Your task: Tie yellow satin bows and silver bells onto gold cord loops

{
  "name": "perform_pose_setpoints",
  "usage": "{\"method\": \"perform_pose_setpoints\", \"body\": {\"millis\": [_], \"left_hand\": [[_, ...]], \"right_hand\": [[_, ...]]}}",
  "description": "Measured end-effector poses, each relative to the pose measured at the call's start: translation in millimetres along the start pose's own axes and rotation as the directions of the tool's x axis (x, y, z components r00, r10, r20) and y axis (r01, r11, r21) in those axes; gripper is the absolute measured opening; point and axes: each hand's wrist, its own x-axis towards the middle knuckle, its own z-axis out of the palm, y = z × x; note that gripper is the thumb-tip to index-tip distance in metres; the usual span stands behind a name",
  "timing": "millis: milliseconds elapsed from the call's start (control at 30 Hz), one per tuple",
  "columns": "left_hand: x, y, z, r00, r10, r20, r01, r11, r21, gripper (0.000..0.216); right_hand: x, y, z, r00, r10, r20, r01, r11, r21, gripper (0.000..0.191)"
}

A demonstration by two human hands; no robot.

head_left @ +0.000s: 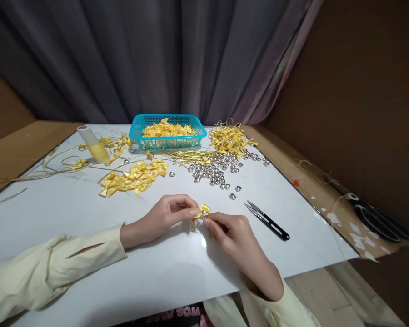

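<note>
1. Grey curtain (150, 59) hangs behind; white table (88, 277) beneath, smooth and glossy, marble-like. Bench light reflects near the hands.

2. Specimen: one yellow bow (205, 209), at the near middle of the table, between the two hands and raised on the fingertips. A small shiny bit shows at its underside; too small to identify.

3. Left hand (168, 213): thumb and forefinger brought together on the bow's left side, other fingers curled. Right hand (236, 234): thumb and forefinger pinching at the bow's lower right edge. Whether a strand is caught there too, cannot tell.

4. Handling, judged by eye: very light, soft, folded ribbon with a satin sheen. Likely somewhat slippery between dry fingertips. Loops should flatten or crease under a hard squeeze; cut tails may fray.

5. Best hold, estimated: the gathered waist, with a light pinch, since the folds are thickest there. One loop alone would probably twist and give poor control.

6. Nearby stock: loose bows (132, 177) beyond the left hand; silver beads (211, 174) beyond the right, rounded and hard-looking, probably apt to roll. Gold cords (191, 157) lie behind the beads, thin and seemingly springy.

7. Farther back: blue basket (170, 143) holding more bows; bottle (97, 149) with yellow contents at its left, tilted in this view. Black snips (264, 218) lie just beside the right hand, blades pointing away from the person.
</note>
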Motion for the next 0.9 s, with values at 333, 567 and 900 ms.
{"method": "perform_pose_setpoints", "body": {"millis": [333,567,900], "left_hand": [[0.3,-0.4,-0.7,0.999,-0.013,0.051,0.012,1.0,0.016,0.014],[-0.2,-1.4,-1.0,0.999,0.008,0.046,-0.011,0.999,0.052,0.016],[-0.4,-0.1,0.2,0.999,-0.002,0.048,0.0,0.999,0.05,0.017]], "right_hand": [[0.5,-0.6,2.4,0.991,-0.116,-0.063,0.11,0.991,-0.081,0.028],[0.7,1.2,-1.3,0.997,-0.078,-0.026,0.075,0.993,-0.089,0.025],[0.1,2.6,-5.3,0.998,-0.066,-0.006,0.066,0.994,-0.084,0.024]]}}
